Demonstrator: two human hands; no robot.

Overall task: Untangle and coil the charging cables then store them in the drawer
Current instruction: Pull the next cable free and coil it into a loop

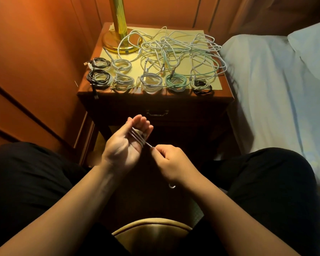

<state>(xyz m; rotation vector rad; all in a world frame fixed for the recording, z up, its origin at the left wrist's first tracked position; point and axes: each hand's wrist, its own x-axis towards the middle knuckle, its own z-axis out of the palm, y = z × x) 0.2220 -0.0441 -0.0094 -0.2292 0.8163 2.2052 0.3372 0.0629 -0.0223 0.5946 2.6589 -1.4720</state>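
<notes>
Wrapping around the left hand [127, 141], a white cable [137, 138] is seen looped in several turns across the upturned palm, the fingers being loosely curled over the turns so that the loops are held. Just right of that hand, the free run of the same cable is pinched between thumb and fingertips of the right hand [171, 160], which is clenched on it; a short white end is seen curling out below the right wrist. Beyond both hands, the surface [227, 95] of a wooden nightstand is seen, its drawer [157, 113] closed. Along the near edge of the surface, coiled cables [150, 83] are laid in a row, with a few more in a second row behind them towards the left. Farther beyond, a tangled heap of cables [179, 50] is spread, and at the far left a brass lamp base [116, 40] is overlapped by one loop. To the right of the right hand, a bed [277, 85] is seen.
</notes>
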